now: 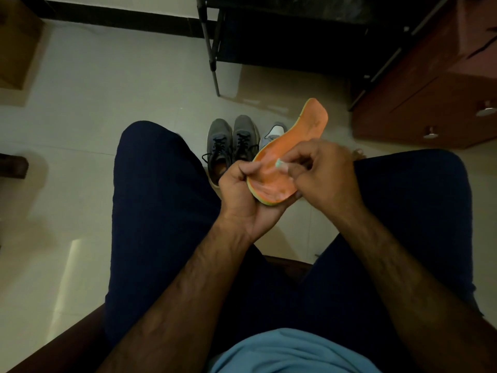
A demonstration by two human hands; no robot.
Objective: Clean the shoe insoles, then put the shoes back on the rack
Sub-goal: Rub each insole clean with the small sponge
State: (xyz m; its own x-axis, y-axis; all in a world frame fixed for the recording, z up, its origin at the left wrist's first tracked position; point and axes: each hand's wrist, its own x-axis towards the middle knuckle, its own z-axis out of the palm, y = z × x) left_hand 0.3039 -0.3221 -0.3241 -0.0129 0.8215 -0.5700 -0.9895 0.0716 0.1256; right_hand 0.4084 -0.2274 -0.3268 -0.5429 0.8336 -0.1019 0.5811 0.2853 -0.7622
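My left hand (243, 195) grips the near end of an orange insole (298, 138), which points up and away to the right. Pinched in the fingers of my right hand (322, 173) is a small pale green wipe (281, 164), pressed against the insole's surface. Pale smears show on the insole near the wipe. On the floor beyond my hands stands a pair of grey sneakers (231, 141) with black laces. A light grey and white shoe (273, 134) sits beside them, partly hidden by the insole. The black shoe rack (269, 30) stands at the back.
I sit on a dark wooden seat (80, 337), knees apart in dark trousers. A reddish-brown cabinet (430, 98) with round knobs is at the right. A cardboard box (18, 44) is at the far left. Pale floor tiles (107, 84) spread between.
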